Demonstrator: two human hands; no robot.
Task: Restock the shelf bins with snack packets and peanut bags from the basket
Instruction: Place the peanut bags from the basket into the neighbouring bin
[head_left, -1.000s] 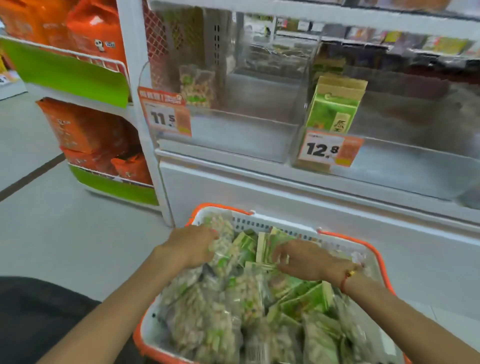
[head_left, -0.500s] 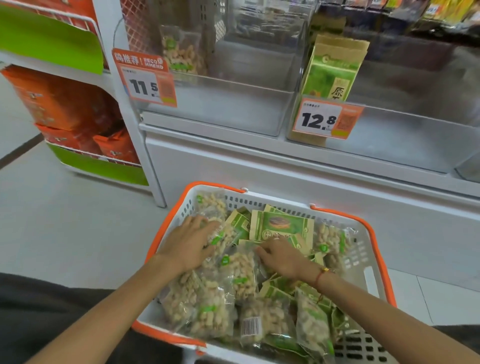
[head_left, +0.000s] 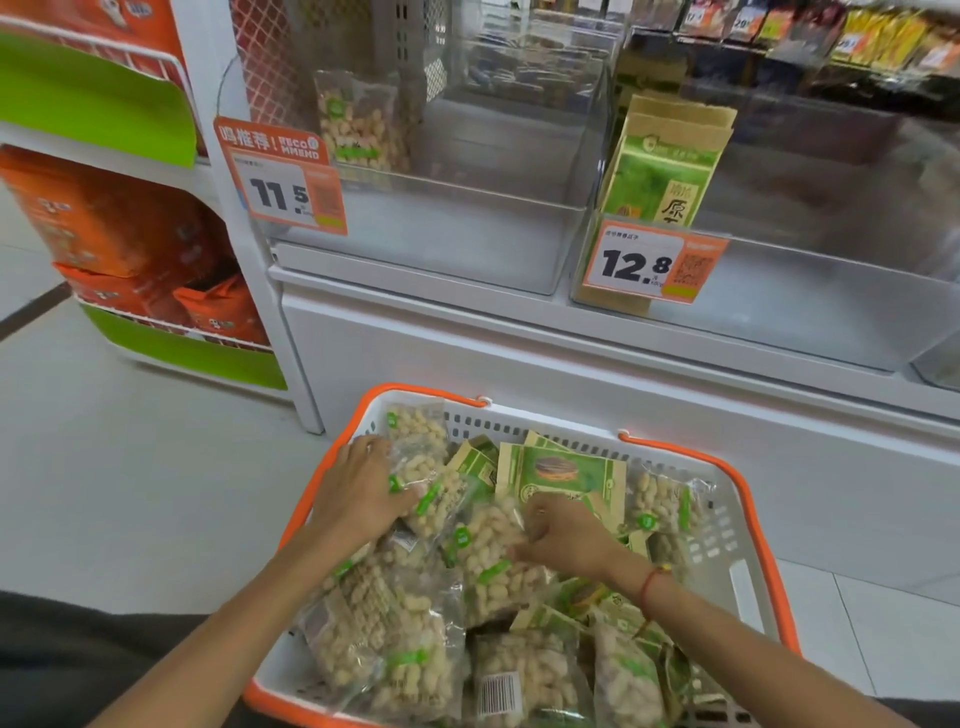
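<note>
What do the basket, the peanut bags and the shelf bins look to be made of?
Basket: likely rigid plastic, matte white with slotted walls and orange rim. Peanut bags: thin clear film, glossy and crinkled, nuts visible through it. Shelf bins: clear hard plastic, probably acrylic, with reflections.

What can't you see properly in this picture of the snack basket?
- Head view: the near end of the basket is cut off by the bottom edge.
- Packets deeper down are buried under the peanut bags.
- The fingertips of the right hand curl out of sight.
- The upper right shelf is blurred.
</note>
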